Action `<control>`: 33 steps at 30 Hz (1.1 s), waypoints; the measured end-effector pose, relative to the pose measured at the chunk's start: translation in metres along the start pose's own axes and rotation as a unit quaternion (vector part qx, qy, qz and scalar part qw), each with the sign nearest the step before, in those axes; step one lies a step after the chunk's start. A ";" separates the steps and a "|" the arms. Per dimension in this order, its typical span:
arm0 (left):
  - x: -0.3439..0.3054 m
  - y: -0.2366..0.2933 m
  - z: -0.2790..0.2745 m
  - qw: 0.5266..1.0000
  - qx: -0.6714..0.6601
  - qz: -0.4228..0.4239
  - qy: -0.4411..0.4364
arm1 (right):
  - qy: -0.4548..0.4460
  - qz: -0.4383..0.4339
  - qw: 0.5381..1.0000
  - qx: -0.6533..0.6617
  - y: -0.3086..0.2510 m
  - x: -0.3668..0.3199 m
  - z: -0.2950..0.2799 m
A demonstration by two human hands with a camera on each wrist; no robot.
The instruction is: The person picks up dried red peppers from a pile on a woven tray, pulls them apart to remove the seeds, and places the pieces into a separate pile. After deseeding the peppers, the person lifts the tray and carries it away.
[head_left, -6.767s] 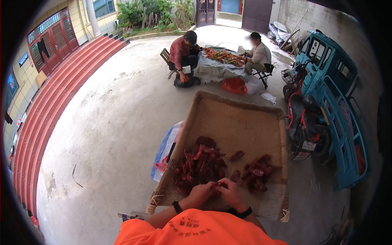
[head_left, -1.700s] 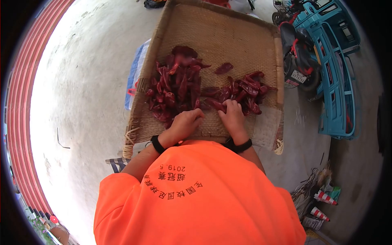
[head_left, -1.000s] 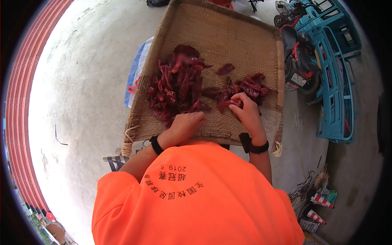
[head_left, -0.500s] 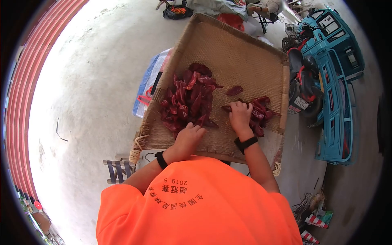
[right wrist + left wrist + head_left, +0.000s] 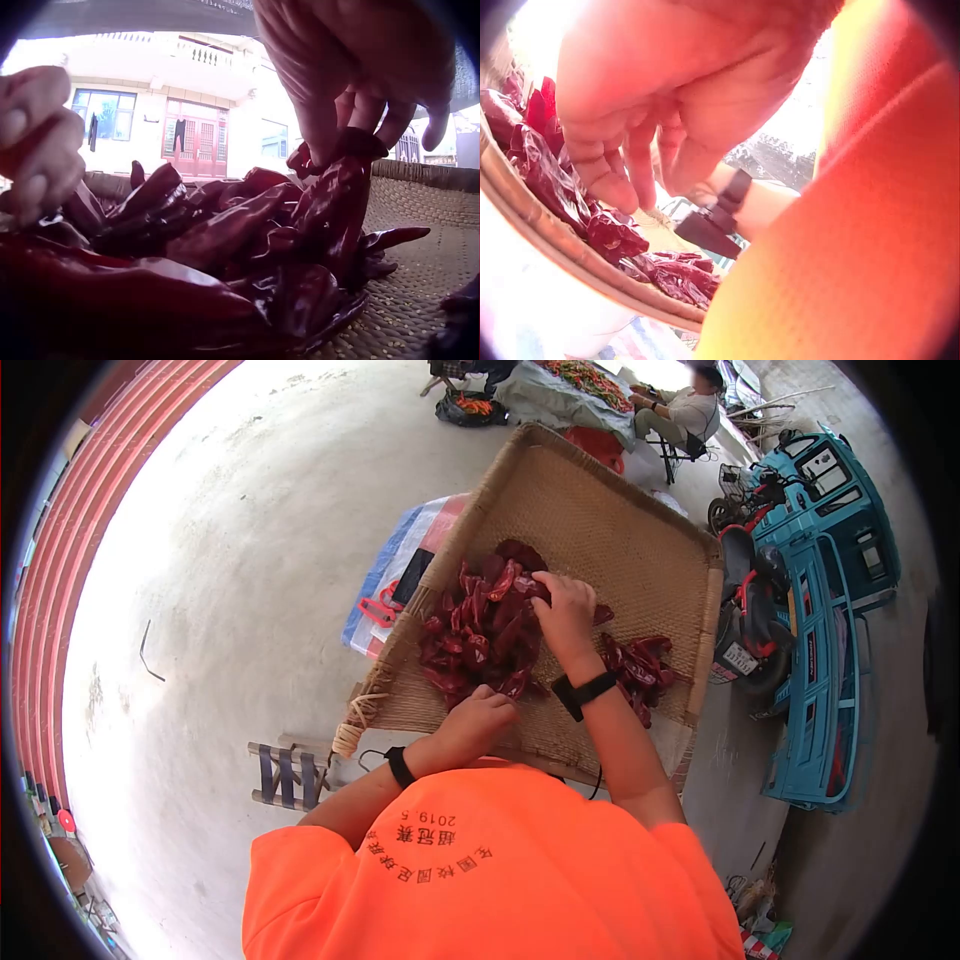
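Observation:
Dark red dried chilies lie in a woven tray [image 5: 620, 530], in a large pile [image 5: 475, 635] at left and a smaller pile [image 5: 640, 670] at right. My right hand [image 5: 568, 620] is over the right side of the large pile. In the right wrist view its fingers pinch the upper end of a dried chili [image 5: 337, 195], which leans on the others. My left hand [image 5: 472, 725] is at the pile's near edge by the tray's front rim. Its fingers hang loosely curled in the left wrist view, with no chili seen between them.
A striped sheet [image 5: 405, 555] with a black phone-like item [image 5: 412, 575] is beyond the tray's left rim. A folding stool [image 5: 288, 772] stands front left. A motorbike [image 5: 750, 600] and a blue three-wheeler [image 5: 825, 650] are at right. A seated person [image 5: 690, 410] is at the back.
My right hand has left the smaller pile, where it pinched a chili a second ago, and moved left and away to the large pile. My left hand has stayed near the front rim.

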State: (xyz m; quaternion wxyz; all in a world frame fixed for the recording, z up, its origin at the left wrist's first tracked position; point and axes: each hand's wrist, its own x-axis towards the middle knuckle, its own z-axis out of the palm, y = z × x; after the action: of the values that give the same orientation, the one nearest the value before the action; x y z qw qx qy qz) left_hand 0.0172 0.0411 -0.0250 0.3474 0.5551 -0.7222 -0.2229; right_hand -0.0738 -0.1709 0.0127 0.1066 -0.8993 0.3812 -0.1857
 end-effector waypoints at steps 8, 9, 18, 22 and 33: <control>0.022 0.013 -0.022 0.937 -0.217 -0.182 0.204 | -0.052 0.227 0.716 0.659 -0.021 -0.063 -0.009; 0.025 0.015 -0.020 0.939 -0.192 -0.178 0.221 | -0.068 0.262 0.641 0.719 -0.019 -0.066 -0.009; 0.053 0.042 0.009 0.921 -0.298 -0.207 0.144 | -0.180 0.209 0.646 0.712 0.001 -0.106 -0.035; 0.052 0.041 0.022 0.909 -0.299 -0.281 0.065 | -0.231 0.165 0.704 0.651 0.018 -0.118 -0.055; 0.044 0.066 0.033 0.949 -0.135 -0.285 -0.023 | -0.184 0.164 0.839 0.485 0.060 -0.136 -0.067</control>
State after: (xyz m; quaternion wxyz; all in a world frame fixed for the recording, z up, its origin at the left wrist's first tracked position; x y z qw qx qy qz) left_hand -0.0564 0.0160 0.0112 0.3246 0.6801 -0.5050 -0.4208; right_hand -0.2269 -0.1168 0.0195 0.6262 -0.6746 0.3580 -0.1573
